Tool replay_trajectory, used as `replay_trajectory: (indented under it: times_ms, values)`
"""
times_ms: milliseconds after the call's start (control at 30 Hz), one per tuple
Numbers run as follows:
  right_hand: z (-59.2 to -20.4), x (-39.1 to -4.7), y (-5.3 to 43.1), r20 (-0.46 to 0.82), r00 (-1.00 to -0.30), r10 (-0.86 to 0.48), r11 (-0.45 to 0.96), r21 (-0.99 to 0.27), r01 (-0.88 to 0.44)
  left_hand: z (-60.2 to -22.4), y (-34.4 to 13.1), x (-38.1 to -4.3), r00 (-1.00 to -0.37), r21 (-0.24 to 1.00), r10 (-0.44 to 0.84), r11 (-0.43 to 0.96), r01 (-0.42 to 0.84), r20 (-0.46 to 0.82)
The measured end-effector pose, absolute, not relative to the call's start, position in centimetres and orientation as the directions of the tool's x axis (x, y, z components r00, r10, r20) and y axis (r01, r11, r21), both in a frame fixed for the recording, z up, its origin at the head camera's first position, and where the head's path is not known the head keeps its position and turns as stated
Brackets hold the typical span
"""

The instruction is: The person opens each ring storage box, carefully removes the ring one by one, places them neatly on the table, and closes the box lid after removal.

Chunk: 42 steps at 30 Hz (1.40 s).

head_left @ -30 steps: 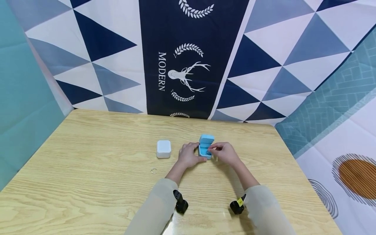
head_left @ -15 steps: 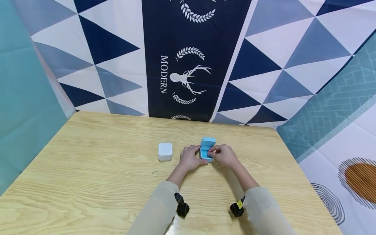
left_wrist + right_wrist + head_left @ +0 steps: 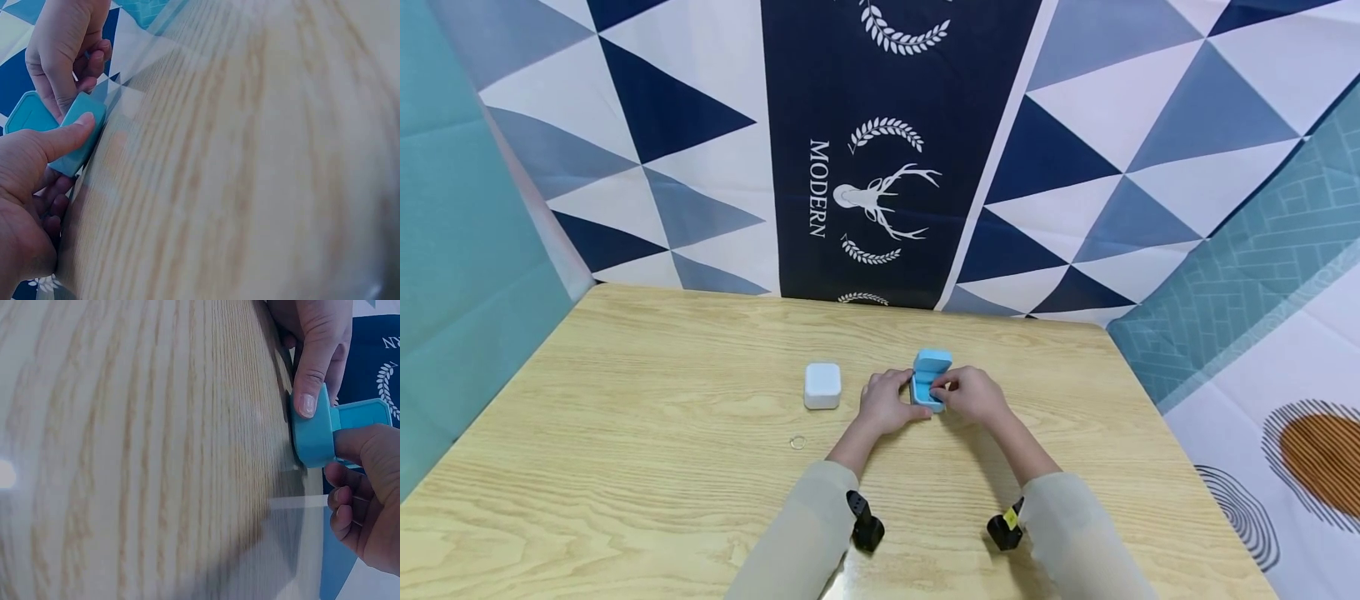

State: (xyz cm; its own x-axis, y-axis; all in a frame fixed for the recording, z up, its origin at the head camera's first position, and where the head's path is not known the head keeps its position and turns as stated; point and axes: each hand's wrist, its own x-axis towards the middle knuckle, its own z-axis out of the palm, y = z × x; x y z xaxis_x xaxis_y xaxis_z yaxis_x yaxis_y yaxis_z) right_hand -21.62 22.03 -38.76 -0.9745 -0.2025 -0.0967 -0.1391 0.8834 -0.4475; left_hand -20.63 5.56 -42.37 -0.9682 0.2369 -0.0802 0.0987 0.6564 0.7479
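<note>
A small light-blue ring box (image 3: 932, 360) stands on the table with its hinged lid raised. My left hand (image 3: 883, 404) grips it from the left. In the left wrist view, that thumb lies along the box's front wall (image 3: 72, 161); the right wrist view has the same thumb on the blue wall (image 3: 314, 439). From the right, my right hand (image 3: 976, 395) reaches in with thumb and forefinger close together inside the base, the other fingers curled outside. The walls hide those fingertips, and I cannot tell whether they pinch something.
To the left of my left hand stands a white box with rounded corners (image 3: 822, 386). A thin ring (image 3: 792, 445) lies on the wooden table (image 3: 662, 433) nearer to me. A patterned cloth (image 3: 865, 83) hangs behind the table's far edge.
The right thumb and forefinger have shifted slightly left and further into the ring box. My left hand keeps its grip on the box. The head view has tilted a little.
</note>
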Motion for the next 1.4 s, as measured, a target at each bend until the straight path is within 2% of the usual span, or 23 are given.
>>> replay_trajectory:
  times_ms: [200, 433, 1400]
  values:
    - [-38.35, -21.44, 21.73, -0.093, -0.971, -0.219, 0.906, -0.390, -0.168, -42.94, 5.47, -20.67, -0.968, 0.748, 0.245, 0.652, 0.123, -0.054]
    - [-38.41, -21.46, 21.57, -0.062, -0.970, -0.237, 0.924, -0.321, -0.205, -42.41, 5.47, -20.57, -0.969, 0.769, 0.236, 0.633, 0.092, -0.078]
    - [-38.47, -21.48, 21.80, -0.079, -0.974, -0.213, 0.865, -0.478, -0.150, -42.41, 5.58, -20.67, -0.970, 0.765, 0.231, 0.638, 0.088, -0.081]
